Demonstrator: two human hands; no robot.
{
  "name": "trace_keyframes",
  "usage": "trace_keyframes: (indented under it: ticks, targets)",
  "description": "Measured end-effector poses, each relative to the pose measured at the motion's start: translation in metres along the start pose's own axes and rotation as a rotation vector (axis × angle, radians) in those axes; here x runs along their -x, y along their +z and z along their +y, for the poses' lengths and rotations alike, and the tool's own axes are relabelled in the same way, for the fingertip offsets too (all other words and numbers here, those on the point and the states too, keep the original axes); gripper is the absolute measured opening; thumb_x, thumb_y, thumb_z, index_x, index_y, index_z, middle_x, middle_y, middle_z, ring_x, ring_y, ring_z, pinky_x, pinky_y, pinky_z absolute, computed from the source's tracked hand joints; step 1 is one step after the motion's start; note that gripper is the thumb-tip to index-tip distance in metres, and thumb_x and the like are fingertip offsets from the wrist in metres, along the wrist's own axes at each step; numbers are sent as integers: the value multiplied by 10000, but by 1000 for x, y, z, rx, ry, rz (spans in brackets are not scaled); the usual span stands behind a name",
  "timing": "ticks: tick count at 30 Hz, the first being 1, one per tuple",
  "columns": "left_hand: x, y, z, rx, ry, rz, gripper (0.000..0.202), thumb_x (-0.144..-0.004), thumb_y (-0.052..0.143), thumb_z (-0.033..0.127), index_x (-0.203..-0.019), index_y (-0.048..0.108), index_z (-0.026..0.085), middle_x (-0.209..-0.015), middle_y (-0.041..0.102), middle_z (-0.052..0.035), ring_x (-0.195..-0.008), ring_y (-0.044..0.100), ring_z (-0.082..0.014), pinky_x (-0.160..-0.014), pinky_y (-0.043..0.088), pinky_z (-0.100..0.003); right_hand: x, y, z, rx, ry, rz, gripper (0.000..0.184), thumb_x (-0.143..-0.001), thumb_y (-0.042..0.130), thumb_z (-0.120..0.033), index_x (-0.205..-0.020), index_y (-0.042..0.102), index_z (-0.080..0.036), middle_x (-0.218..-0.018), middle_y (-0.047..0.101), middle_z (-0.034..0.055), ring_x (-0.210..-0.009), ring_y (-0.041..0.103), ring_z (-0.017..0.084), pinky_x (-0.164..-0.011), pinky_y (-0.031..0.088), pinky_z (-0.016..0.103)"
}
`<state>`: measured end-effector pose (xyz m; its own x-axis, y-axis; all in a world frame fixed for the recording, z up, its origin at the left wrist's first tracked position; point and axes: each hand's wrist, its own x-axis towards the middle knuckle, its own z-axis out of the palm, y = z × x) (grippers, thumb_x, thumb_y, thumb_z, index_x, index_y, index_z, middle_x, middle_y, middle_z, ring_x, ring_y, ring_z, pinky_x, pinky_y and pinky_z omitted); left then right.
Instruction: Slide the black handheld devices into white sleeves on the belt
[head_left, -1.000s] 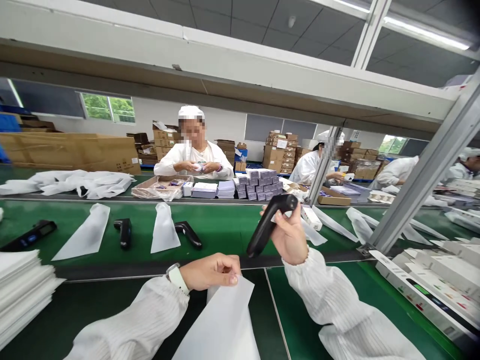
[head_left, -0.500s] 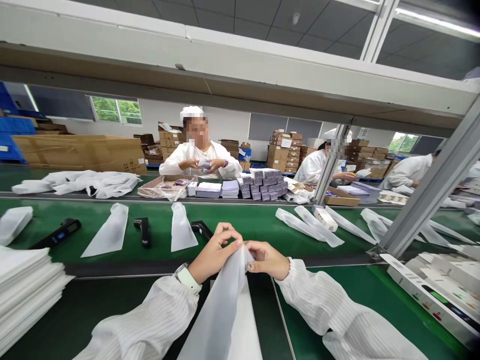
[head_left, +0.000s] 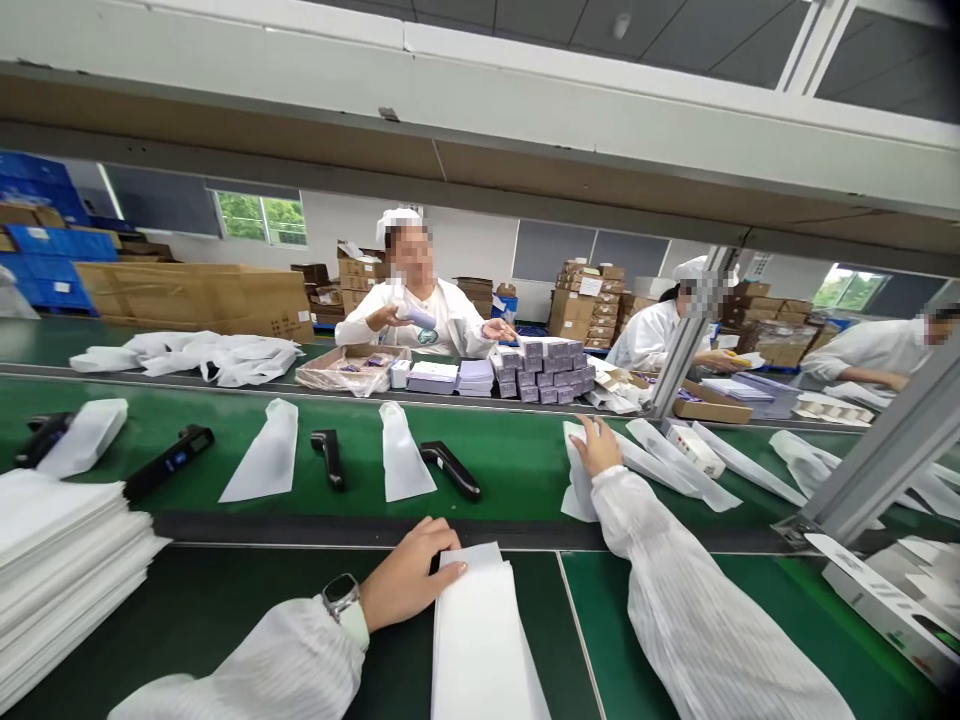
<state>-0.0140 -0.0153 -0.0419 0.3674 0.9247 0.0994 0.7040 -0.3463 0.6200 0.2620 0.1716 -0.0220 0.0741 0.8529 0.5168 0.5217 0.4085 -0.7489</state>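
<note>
My left hand (head_left: 411, 572) rests at the top edge of a stack of flat white foam bags (head_left: 480, 630) on the near green table, fingers lying on the top bag. My right hand (head_left: 598, 445) reaches out over the green conveyor belt (head_left: 510, 460), fingers spread on a filled white bag (head_left: 577, 482) that lies there. Just right of it lie several more filled white bags (head_left: 660, 465). A black handheld device (head_left: 450, 468) sits on the belt between my hands, uncovered.
Two more black devices (head_left: 328, 457) (head_left: 169, 462) and white bags (head_left: 403, 452) (head_left: 270, 462) lie along the belt to the left. A tall pile of white bags (head_left: 60, 565) is at near left. A slanted aluminium post (head_left: 870, 465) and printed boxes (head_left: 892, 600) stand right. People work across the belt beside purple boxes (head_left: 544, 365).
The black device from my right hand went into the white bag held by both hands. My right hand has carried the filled bag out onto the belt; my left dropped to the bag stack.
</note>
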Motion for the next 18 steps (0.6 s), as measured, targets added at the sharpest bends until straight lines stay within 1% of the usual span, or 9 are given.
trace_keyframes:
  ticks: [2, 4, 6, 7, 8, 11, 13, 15, 18]
  targets:
    - [-3, 1, 3, 9, 19, 12, 155, -793, 390, 287, -717, 477, 184, -786, 443, 7, -779, 413, -151, -736, 329, -277, 32, 16, -14, -5, -97, -111, 331, -682, 528, -312, -983, 520, -173, -1111, 461, 112, -1083, 357, 259, -880, 279, 423]
    - [-5, 0, 5, 19, 38, 11, 139, -792, 399, 277, -733, 487, 187, -795, 446, 9, -786, 409, -151, -735, 323, -270, 70, 31, -36, -100, -211, -406, 328, -716, 504, -313, -1025, 490, -204, -1058, 505, 73, -1011, 440, 198, -843, 343, 353]
    - [-7, -1, 6, 24, 49, -2, 143, -789, 409, 280, -725, 498, 188, -768, 448, 12, -772, 404, -150, -711, 321, -261, 104, 42, -57, -238, -261, -741, 399, -652, 589, -334, -1022, 495, -218, -946, 563, 34, -883, 517, 165, -766, 399, 295]
    - [-7, -2, 6, 27, 55, -8, 153, -789, 411, 283, -716, 504, 186, -749, 449, 13, -761, 403, -148, -696, 320, -256, 118, 45, -66, -281, -266, -807, 387, -616, 625, -331, -971, 531, -208, -863, 585, 19, -803, 540, 151, -719, 414, 270]
    - [-8, -2, 5, 32, 61, -11, 165, -789, 412, 288, -706, 510, 185, -728, 448, 15, -746, 401, -146, -679, 318, -251, 128, 48, -72, -304, -259, -823, 339, -590, 649, -321, -895, 571, -194, -790, 594, 9, -736, 547, 141, -677, 419, 251]
    - [-10, -2, 4, 94, 67, -9, 160, -782, 426, 319, -756, 516, 188, -717, 451, 18, -702, 393, -133, -629, 314, -234, 143, 50, -78, -306, -183, -699, 133, -612, 636, -282, -648, 618, -155, -633, 585, 5, -608, 530, 116, -587, 407, 224]
    - [-14, -2, 5, 190, 61, 7, 207, -762, 459, 351, -907, 480, 205, -784, 450, 12, -708, 396, -127, -606, 321, -220, 144, 50, -74, -318, -131, -677, 122, -628, 624, -270, -629, 619, -148, -614, 588, 9, -585, 526, 113, -563, 402, 219]
    - [-18, -2, 7, 278, 79, -8, 286, -745, 482, 372, -978, 445, 211, -841, 441, 2, -737, 400, -126, -607, 329, -211, 141, 50, -68, -343, -105, -720, 131, -655, 599, -276, -666, 608, -146, -608, 589, 5, -571, 525, 108, -548, 398, 217]
    - [-23, -2, 10, 353, 145, -96, 203, -734, 499, 374, -768, 518, 176, -805, 436, -1, -760, 400, -129, -656, 333, -220, 135, 48, -63, -389, -178, -829, 152, -677, 575, -297, -669, 572, -145, -645, 578, 2, -621, 532, 112, -591, 407, 228]
